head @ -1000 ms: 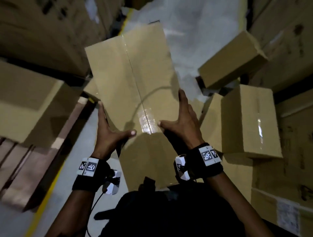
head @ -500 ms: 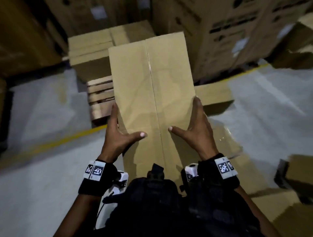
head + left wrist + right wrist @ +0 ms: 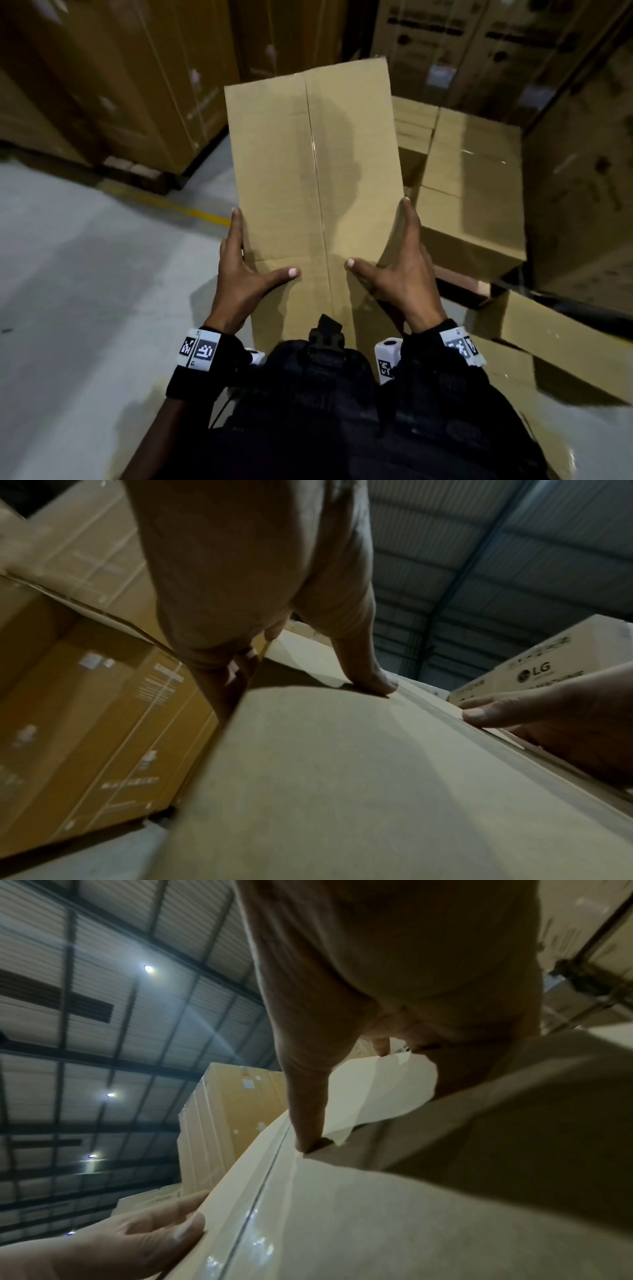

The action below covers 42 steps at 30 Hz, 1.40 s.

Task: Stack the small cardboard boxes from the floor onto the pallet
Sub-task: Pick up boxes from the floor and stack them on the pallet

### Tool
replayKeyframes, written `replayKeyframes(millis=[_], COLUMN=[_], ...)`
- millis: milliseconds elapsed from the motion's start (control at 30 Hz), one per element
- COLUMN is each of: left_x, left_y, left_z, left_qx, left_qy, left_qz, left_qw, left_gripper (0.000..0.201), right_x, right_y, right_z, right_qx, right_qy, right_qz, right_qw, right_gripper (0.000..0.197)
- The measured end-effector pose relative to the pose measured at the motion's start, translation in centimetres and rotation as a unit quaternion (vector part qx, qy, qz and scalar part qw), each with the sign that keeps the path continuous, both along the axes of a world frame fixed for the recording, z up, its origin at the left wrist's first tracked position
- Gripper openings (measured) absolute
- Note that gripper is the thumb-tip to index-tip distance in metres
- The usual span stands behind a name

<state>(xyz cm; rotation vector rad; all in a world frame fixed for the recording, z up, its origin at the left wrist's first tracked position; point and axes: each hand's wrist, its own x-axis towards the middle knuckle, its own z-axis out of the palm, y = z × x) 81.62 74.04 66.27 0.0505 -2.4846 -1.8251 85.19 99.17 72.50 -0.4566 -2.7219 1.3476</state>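
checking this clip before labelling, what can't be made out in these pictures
- Pallet: in the head view the carried box and the stacked boxes cover where it would be.
- Fingers of the left hand and right hand: behind the box's sides.
- Print on the tall cartons: blurred, dim.

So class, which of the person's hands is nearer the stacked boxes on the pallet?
Right. The right hand grips the carried box beside the stacked boxes; the left hand grips its far side.

From head height we look down on the carried box (image 3: 315, 192); each wrist camera sits close, looking up along it toward what seems the roof (image 3: 103, 1015).
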Motion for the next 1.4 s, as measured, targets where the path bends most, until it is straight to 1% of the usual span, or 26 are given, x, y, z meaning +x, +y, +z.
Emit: replayKeyframes(millis=[167,300,367,467,567,667,833,967,1033,1133,1233,1300,1400], left_x=[-7.5,-13.7,-16.9,-21.5,-26.5,-31.8,-41.9,-50.5,-54.1,-59.1,-64.9,-69.5,-76.5], left_y=[-7.0,-12.3,-14.4,-16.2,-16.4,-16.1,-16.0,-16.4,-16.4,-16.5,-16.7,-16.7,-16.2], left_z=[1.3,2.6,3.3,4.3,4.5,4.3,4.8,6.2,6.7,6.9,5.7,4.7,3.6], left_qx=[-0.015,-0.038,-0.048,-0.047,-0.041,-0.034,-0.003,-0.001,-0.01,-0.013,-0.011,0.002,0.017], left_qy=[0.018,0.015,0.011,0.003,-0.001,0.005,0.015,0.024,0.031,0.049,0.05,0.049,0.053], left_qz=[0.03,0.047,0.04,0.04,0.031,0.03,0.037,0.075,0.088,0.087,0.061,0.019,-0.05], left_qw=[0.999,0.998,0.998,0.998,0.999,0.999,0.999,0.997,0.996,0.995,0.997,0.999,0.997], left_gripper=[0.14,0.137,0.138,0.137,0.137,0.138,0.142,0.142,0.14,0.137,0.137,0.139,0.136], right_x=[-8.8,-15.6,-18.7,-23.1,-27.8,-33.1,-44.2,-54.0,-58.1,-62.8,-67.3,-70.4,-74.8], right_y=[-6.8,-12.4,-14.5,-15.9,-16.2,-16.0,-16.0,-16.4,-16.5,-16.8,-16.7,-16.5,-16.7], right_z=[0.5,0.8,0.9,1.4,1.9,2.2,2.6,4.2,4.5,4.4,3.3,2.4,1.5], right_qx=[-0.023,-0.027,-0.028,-0.038,-0.034,-0.034,-0.019,-0.021,-0.02,-0.01,-0.013,-0.018,-0.027], right_qy=[0.018,0.035,0.034,0.033,0.03,0.046,0.082,0.098,0.099,0.108,0.104,0.095,0.097], right_qz=[0.029,0.028,0.032,0.028,0.019,0.021,0.028,0.045,0.056,0.054,0.031,0.003,-0.054], right_qw=[0.999,0.999,0.999,0.998,0.999,0.998,0.996,0.994,0.993,0.993,0.994,0.995,0.994], right_gripper=[0.127,0.126,0.126,0.128,0.128,0.126,0.121,0.12,0.12,0.118,0.12,0.12,0.12])
